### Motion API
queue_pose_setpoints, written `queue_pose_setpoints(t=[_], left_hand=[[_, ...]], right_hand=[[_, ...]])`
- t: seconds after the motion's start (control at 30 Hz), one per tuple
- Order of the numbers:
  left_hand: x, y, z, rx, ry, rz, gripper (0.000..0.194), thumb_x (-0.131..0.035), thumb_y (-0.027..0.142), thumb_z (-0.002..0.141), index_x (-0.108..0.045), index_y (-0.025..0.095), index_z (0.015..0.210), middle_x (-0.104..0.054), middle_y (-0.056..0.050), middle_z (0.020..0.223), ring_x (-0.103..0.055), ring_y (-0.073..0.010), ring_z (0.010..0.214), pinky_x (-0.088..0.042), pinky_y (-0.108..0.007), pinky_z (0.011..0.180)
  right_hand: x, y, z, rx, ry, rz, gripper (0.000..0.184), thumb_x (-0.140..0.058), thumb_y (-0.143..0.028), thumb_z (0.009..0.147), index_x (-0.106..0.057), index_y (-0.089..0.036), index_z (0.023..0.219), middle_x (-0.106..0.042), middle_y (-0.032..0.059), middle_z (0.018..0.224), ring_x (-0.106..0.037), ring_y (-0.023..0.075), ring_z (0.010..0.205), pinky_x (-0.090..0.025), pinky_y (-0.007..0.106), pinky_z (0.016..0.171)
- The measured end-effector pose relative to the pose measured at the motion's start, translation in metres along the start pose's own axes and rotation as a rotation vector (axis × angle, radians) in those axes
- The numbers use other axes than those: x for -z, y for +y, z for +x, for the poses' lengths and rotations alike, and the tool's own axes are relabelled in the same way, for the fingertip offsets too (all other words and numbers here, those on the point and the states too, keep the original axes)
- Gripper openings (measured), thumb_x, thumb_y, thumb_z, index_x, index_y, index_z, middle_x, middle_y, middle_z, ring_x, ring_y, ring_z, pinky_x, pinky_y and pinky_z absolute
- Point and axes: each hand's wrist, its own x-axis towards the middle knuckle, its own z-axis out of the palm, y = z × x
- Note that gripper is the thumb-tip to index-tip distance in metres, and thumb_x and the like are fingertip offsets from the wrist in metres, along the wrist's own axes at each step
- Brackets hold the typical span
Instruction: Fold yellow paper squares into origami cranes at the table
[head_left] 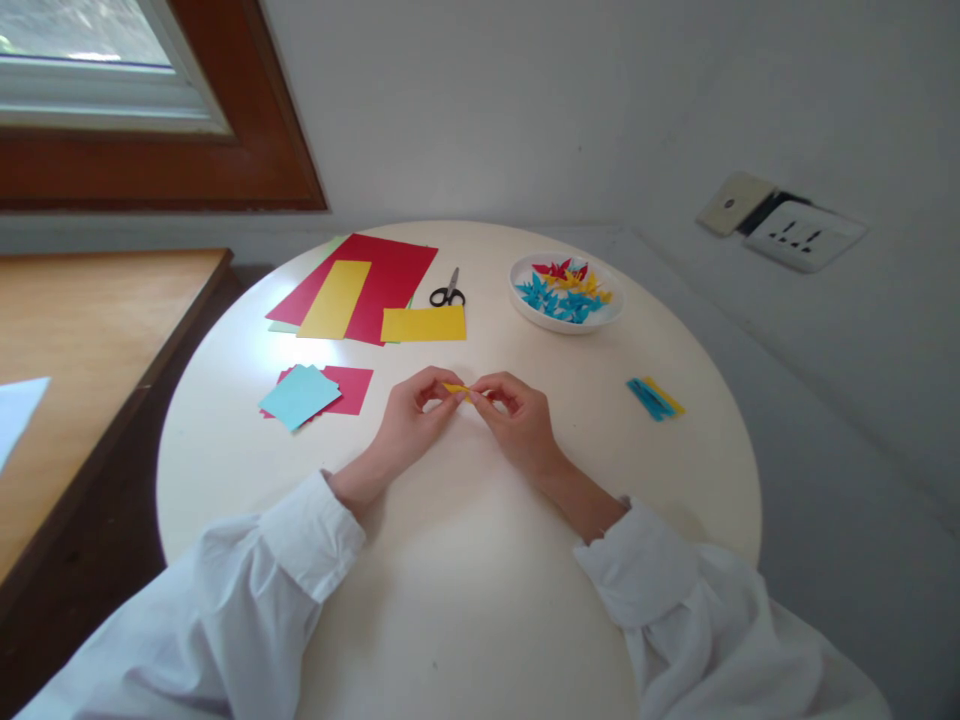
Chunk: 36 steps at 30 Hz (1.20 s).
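A small folded piece of yellow paper (457,388) is held between my two hands over the middle of the round white table (465,600). My left hand (420,410) pinches its left end between thumb and fingers. At the other end, the thumb and fingertips of my right hand (516,412) are closed on the same paper. Most of the fold is hidden by my fingertips, so its exact shape cannot be made out. Left of my left hand lies a stack of light blue paper squares (300,395) over red sheets (352,390).
Behind my hands lie large red paper (390,270), yellow strips (424,324) and black-handled scissors (448,292). A white dish (559,325) at back right holds folded blue, yellow and red paper shapes. Narrow blue and yellow folded strips (654,398) rest at the right. Walls border the table.
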Motion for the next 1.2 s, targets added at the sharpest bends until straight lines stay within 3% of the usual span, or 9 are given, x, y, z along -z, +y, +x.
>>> queue_pose_setpoints(t=[0.2, 0.6, 0.8, 0.9, 1.2], left_hand=[[-0.001, 0.0015, -0.0005, -0.021, 0.004, 0.017, 0.007, -0.058, 0.017, 0.074, -0.06, 0.016, 0.08, -0.063, -0.003, 0.08, -0.057, -0.0129, 0.074, -0.045, -0.025, 0.07], [-0.0018, 0.0032, -0.0002, 0.057, 0.02, -0.046, 0.017, -0.062, 0.025, 0.072, -0.056, 0.018, 0.086, -0.058, -0.001, 0.083, -0.05, -0.0082, 0.062, -0.041, -0.021, 0.058], [-0.0015, 0.006, 0.0008, 0.194, 0.018, -0.057, 0.026, -0.065, 0.034, 0.07, -0.061, 0.016, 0.088, -0.055, 0.001, 0.062, -0.048, -0.0094, 0.055, -0.036, -0.021, 0.049], [-0.001, 0.0063, 0.0012, 0.241, 0.001, -0.09, 0.027, -0.065, 0.038, 0.07, -0.063, 0.015, 0.084, -0.058, 0.0, 0.064, -0.05, -0.0098, 0.056, -0.036, -0.021, 0.049], [-0.0004, 0.0044, 0.0013, 0.2, -0.028, -0.121, 0.019, -0.063, 0.034, 0.072, -0.064, 0.016, 0.077, -0.063, -0.002, 0.071, -0.052, -0.0113, 0.061, -0.039, -0.022, 0.055]], right_hand=[[-0.0006, -0.0002, -0.001, 0.009, -0.004, -0.004, 0.006, -0.058, -0.023, 0.074, -0.061, -0.019, 0.072, -0.064, 0.0026, 0.074, -0.059, 0.0142, 0.071, -0.048, 0.028, 0.065], [-0.0006, -0.0031, -0.0027, 0.003, -0.009, -0.023, 0.005, -0.058, -0.023, 0.075, -0.061, -0.019, 0.072, -0.065, 0.0024, 0.075, -0.059, 0.0142, 0.071, -0.048, 0.028, 0.065], [-0.0004, -0.004, -0.0026, -0.006, 0.0, -0.013, 0.006, -0.058, -0.024, 0.074, -0.062, -0.02, 0.071, -0.066, 0.0022, 0.075, -0.06, 0.0146, 0.071, -0.049, 0.028, 0.066], [-0.0005, -0.0031, -0.0027, -0.011, -0.003, 0.001, 0.006, -0.059, -0.024, 0.074, -0.062, -0.019, 0.072, -0.066, 0.0028, 0.076, -0.06, 0.0148, 0.072, -0.049, 0.028, 0.066], [-0.0007, -0.0011, -0.0027, -0.032, -0.01, -0.015, 0.007, -0.059, -0.025, 0.074, -0.063, -0.019, 0.071, -0.067, 0.0025, 0.074, -0.06, 0.0149, 0.069, -0.049, 0.028, 0.065]])
